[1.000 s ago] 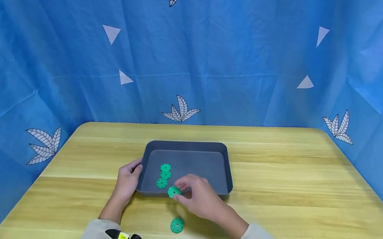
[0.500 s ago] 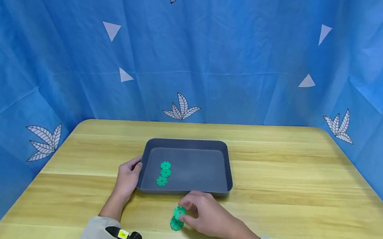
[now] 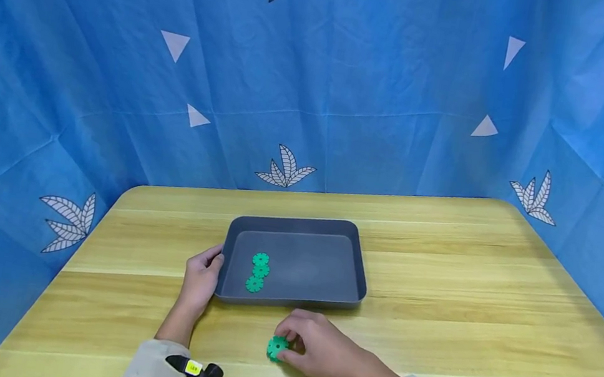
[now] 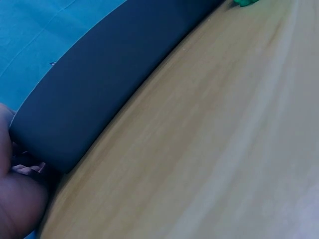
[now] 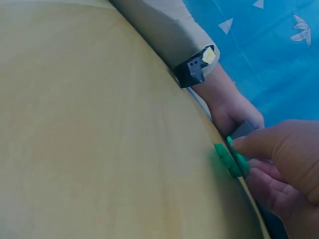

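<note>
A dark grey tray stands on the wooden table with three green toothed discs in a row on its left side. My left hand grips the tray's front left corner, thumb over the rim; the left wrist view shows the tray wall beside my palm. In front of the tray, my right hand pinches a green disc low on the table. In the right wrist view this disc stands against a second green disc by my fingertips.
A blue cloth backdrop with white leaves and triangles closes in the table at the back and both sides. Bare wood stretches to the right of the tray. Black wrist cameras sit on my light sleeves near the front edge.
My right hand drew back from the tray's front edge with a green disc, came down to the loose disc on the table, and the two discs now sit together. The left hand stayed put.
</note>
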Demonstrator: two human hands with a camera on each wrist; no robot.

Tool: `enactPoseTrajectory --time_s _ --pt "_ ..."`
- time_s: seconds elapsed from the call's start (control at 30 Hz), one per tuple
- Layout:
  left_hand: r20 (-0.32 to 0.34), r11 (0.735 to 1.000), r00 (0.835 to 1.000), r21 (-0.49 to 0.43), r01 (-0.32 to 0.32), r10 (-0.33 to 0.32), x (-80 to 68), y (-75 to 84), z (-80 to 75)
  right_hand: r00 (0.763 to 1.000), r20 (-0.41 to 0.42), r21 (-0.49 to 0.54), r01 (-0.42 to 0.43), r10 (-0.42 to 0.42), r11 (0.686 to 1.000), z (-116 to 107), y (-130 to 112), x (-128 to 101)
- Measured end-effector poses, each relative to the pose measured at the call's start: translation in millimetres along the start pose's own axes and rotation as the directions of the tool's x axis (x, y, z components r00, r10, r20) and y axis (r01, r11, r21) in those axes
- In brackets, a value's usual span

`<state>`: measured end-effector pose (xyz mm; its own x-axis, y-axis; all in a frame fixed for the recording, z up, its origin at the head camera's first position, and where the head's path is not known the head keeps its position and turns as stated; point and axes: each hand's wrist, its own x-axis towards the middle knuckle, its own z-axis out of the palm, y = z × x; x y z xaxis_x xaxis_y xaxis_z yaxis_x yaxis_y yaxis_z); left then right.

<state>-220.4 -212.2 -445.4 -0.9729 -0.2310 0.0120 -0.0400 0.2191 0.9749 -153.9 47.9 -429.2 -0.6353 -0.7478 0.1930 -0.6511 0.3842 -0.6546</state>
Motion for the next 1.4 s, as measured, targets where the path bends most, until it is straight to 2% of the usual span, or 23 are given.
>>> enactPoseTrajectory --time_s 0.3,0.73,1.4 --pt "0.013 1.000 1.000 -0.007 -0.005 0.005 0.7 0.5 0.6 1.000 0.010 -0.016 -0.018 0.018 1.000 1.0 0.7 -0.2" --pt "0.013 1.000 1.000 -0.005 0.002 -0.002 0.7 0.0 0.8 1.000 0.002 -0.048 -0.001 0.002 0.999 3.1 2.6 -0.9" --pt "0.015 1.000 1.000 -0.016 0.013 -0.013 0.5 -0.6 -0.3 1.000 -0.011 -0.041 0.018 -0.019 0.999 1.6 3.7 0.1"
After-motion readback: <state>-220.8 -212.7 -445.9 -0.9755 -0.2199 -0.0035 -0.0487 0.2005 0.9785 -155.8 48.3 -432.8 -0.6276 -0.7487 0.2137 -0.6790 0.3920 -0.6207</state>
